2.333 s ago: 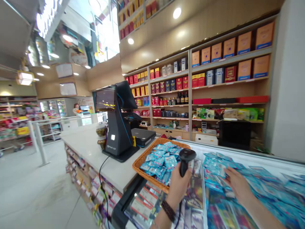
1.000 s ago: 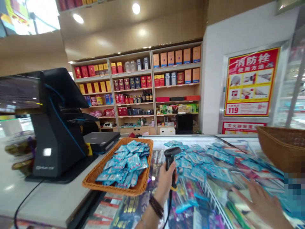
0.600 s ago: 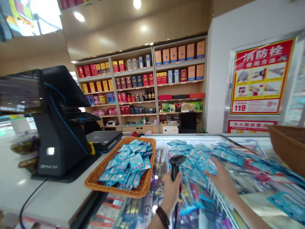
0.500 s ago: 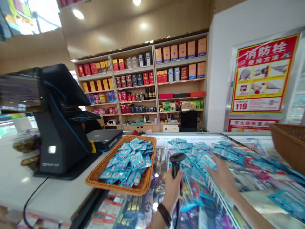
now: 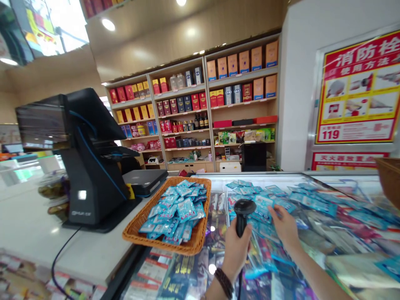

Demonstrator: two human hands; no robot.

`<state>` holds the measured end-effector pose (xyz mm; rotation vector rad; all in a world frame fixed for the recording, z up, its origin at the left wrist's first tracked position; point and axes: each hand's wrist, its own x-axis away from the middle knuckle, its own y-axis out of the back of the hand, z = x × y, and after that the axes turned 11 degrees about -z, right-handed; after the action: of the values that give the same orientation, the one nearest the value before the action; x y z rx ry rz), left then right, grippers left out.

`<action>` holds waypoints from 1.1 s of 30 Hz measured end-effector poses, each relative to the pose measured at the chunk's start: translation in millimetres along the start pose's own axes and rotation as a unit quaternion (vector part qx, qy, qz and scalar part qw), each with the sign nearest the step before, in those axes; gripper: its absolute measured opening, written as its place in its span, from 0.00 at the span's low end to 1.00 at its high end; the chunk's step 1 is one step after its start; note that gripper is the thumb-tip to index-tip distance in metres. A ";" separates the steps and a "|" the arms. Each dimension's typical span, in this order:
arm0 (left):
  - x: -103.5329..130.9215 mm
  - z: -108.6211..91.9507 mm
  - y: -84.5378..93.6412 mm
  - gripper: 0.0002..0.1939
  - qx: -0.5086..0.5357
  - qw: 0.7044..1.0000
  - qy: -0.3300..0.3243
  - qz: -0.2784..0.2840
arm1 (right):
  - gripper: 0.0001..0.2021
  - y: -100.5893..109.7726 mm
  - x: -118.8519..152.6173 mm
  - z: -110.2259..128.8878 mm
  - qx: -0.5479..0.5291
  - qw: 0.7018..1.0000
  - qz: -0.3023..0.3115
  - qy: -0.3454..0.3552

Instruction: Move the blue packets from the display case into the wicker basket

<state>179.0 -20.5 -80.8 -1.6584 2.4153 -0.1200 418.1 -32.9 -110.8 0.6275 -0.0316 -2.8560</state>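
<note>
A black handheld scanner (image 5: 243,214) is gripped in my left hand (image 5: 236,246), its head tilted up above the glass counter. My right hand (image 5: 283,227), to its right, has its fingertips pinched on the edge of a blue packet (image 5: 263,205). More blue packets (image 5: 312,201) lie spread over the glass behind and to the right of both hands. On the left, an orange wicker basket (image 5: 200,246) holds a heap of similar blue packets (image 5: 186,208).
A black register terminal (image 5: 90,179) stands on the white counter (image 5: 103,254) at left, with a flat black device (image 5: 146,181) beside it. A brown basket (image 5: 389,179) sits at the right edge. Shelves (image 5: 240,109) of boxes stand behind.
The view has shifted, so the scene sits farther right at the left side. My right hand's fingers have drawn together on a packet, which is now slightly raised at its edge.
</note>
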 end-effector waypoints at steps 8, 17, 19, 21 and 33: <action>4.0 -6.1 3.3 0.39 -0.023 1.000 0.000 0.015 | 0.32 6.2 10.1 8.7 0.000 0.999 0.034 0.002; 3.4 -2.2 2.0 0.40 -0.018 1.000 0.006 0.020 | 0.32 6.9 12.6 14.4 -0.016 0.999 0.033 0.003; 3.7 -2.8 2.2 0.40 -0.017 1.000 0.004 0.019 | 0.31 7.3 13.2 16.0 -0.019 0.999 0.035 -0.001; 4.4 -3.9 2.4 0.41 -0.017 1.000 0.003 0.018 | 0.30 8.0 13.7 18.9 -0.019 0.999 0.035 -0.005; -4.0 -16.2 9.4 0.41 0.005 0.999 -0.022 -0.034 | 0.28 21.1 9.1 25.9 0.013 0.995 0.056 -0.076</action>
<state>168.3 -14.2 -66.2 -1.7199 2.3242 -0.1060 403.6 -56.1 -89.6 0.3999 -0.1250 -2.7921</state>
